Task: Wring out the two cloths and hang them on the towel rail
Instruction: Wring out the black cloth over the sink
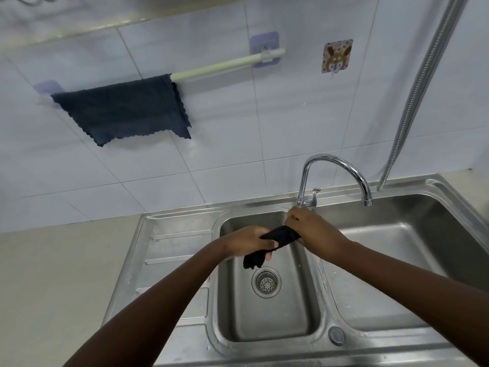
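A dark cloth point(280, 237) is twisted into a tight roll above the left sink basin point(267, 319). My left hand point(246, 242) grips its lower end, where a loose tail hangs down toward the drain. My right hand point(307, 226) grips the upper end, close to the tap's base. On the tiled wall, a dark blue cloth point(124, 108) hangs spread over the left part of the pale towel rail point(225, 67).
A chrome tap point(341, 165) arches over the divider between the two steel basins. The right basin point(412, 255) and a ribbed drainboard point(172, 260) flank the left one. A metal hose point(420, 86) runs down the wall at right. A cartoon hook point(336, 56) sticks beside the rail.
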Demonstrator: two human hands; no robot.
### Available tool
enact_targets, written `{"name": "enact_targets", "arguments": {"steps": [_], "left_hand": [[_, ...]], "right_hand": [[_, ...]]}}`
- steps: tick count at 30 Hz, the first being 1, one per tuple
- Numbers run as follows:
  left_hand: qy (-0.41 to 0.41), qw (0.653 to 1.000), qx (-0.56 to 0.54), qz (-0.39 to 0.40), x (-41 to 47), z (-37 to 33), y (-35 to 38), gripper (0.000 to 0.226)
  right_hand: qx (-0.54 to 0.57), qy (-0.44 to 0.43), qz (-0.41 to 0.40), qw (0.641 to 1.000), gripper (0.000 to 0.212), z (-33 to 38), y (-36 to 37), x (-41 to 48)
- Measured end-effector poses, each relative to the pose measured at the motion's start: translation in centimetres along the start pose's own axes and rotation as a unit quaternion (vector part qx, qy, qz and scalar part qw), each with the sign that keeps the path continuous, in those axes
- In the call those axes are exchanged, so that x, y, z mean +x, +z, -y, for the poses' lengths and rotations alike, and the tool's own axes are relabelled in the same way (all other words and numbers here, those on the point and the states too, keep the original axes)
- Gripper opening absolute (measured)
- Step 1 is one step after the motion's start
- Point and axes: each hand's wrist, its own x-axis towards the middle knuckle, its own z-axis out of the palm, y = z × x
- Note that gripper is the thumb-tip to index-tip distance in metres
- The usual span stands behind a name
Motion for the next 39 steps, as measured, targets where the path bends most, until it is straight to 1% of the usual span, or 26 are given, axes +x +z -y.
{"name": "enact_targets", "arguments": {"steps": [2,3,4,6,8,10,11,12,14,15,19,21,22,25,27,29,30,31,33,34,35,36,37,38,39], "left_hand": [[-0.006,0.995,-0.098,0.016,-0.1,0.2,-0.1,0.007],[-0.012,0.989,-0.142,0.026,-0.1,0.3,0.0,0.005],[-0.019,0.986,-0.161,0.027,-0.1,0.4,0.1,0.006],[-0.033,0.994,-0.107,-0.001,-0.2,0.4,0.3,0.01],[-0.034,0.999,0.0,-0.022,-0.3,0.3,0.2,0.021],[-0.009,0.993,0.113,-0.039,-0.1,0.5,0.1,0.032],[0.012,0.985,0.168,-0.049,0.0,0.5,0.3,0.033],[0.033,0.974,0.216,-0.06,0.1,0.7,0.4,0.033],[0.066,0.953,0.284,-0.088,0.2,0.8,0.9,0.033],[0.077,0.941,0.311,-0.109,0.2,0.8,1.1,0.033],[0.096,0.879,0.425,-0.192,0.5,0.9,1.0,0.036],[0.116,0.852,0.458,-0.225,0.7,1.2,0.8,0.038],[0.125,0.846,0.462,-0.234,0.7,1.4,0.8,0.038],[0.144,0.84,0.459,-0.251,1.0,1.9,0.7,0.037],[0.153,0.837,0.459,-0.257,1.1,1.9,0.7,0.036],[0.137,0.845,0.452,-0.25,1.3,1.8,0.9,0.037],[0.12,0.855,0.443,-0.243,1.5,1.7,1.0,0.037],[0.104,0.868,0.425,-0.236,1.6,1.6,1.0,0.037],[0.074,0.91,0.354,-0.204,1.5,1.1,1.0,0.036],[0.056,0.936,0.302,-0.173,1.4,0.6,0.9,0.035],[0.027,0.964,0.227,-0.132,1.2,0.1,0.6,0.033],[-0.013,0.988,0.128,-0.088,1.0,-0.5,0.4,0.031],[-0.052,0.997,0.012,-0.049,0.8,-1.0,0.2,0.028],[-0.081,0.991,-0.101,-0.017,0.6,-1.5,0.0,0.025],[-0.093,0.976,-0.198,0.011,0.5,-1.8,-0.2,0.021]], "right_hand": [[0.017,0.0,0.003,1.0,0.038,0.2,-0.2,-0.1],[0.023,0.008,0.006,1.0,0.041,0.4,-0.2,-0.1],[0.026,0.017,0.008,0.999,0.043,0.5,-0.1,-0.1],[0.025,0.043,0.017,0.999,0.042,0.6,0.0,-0.2],[0.025,0.061,0.038,0.997,0.035,1.0,-0.2,-0.3],[0.016,0.074,0.072,0.995,0.025,1.4,-0.6,-0.5],[0.005,0.075,0.086,0.993,0.018,1.6,-0.7,-0.6],[-0.008,0.074,0.092,0.993,0.018,1.7,-0.8,-0.6],[-0.035,0.081,0.1,0.991,0.032,1.6,-0.9,-0.2],[-0.043,0.088,0.1,0.99,0.035,1.6,-1.0,0.1],[-0.009,0.117,0.111,0.987,0.031,1.7,-1.7,1.1],[0.023,0.126,0.125,0.984,0.029,1.9,-2.0,1.3],[0.037,0.131,0.13,0.982,0.028,1.9,-2.1,1.3],[0.085,0.151,0.14,0.975,0.02,2.1,-2.1,1.5],[0.116,0.159,0.148,0.969,0.024,2.0,-1.8,1.5],[0.133,0.161,0.137,0.968,0.021,1.8,-1.5,1.2],[0.126,0.155,0.12,0.973,0.017,1.6,-1.3,0.9],[0.11,0.15,0.099,0.978,0.021,1.5,-1.1,0.7],[0.059,0.134,0.051,0.988,0.037,1.1,-1.0,0.4],[0.029,0.111,0.014,0.993,0.04,1.1,-0.9,0.2],[-0.009,0.083,-0.018,0.996,0.039,1.0,-0.9,0.1],[-0.048,0.063,-0.046,0.996,0.038,0.8,-0.8,0.1],[-0.076,0.064,-0.066,0.993,0.038,0.7,-0.7,0.1],[-0.088,0.068,-0.083,0.99,0.039,0.4,-0.7,0.1],[-0.085,0.069,-0.096,0.989,0.038,0.3,-0.7,0.1]]}}
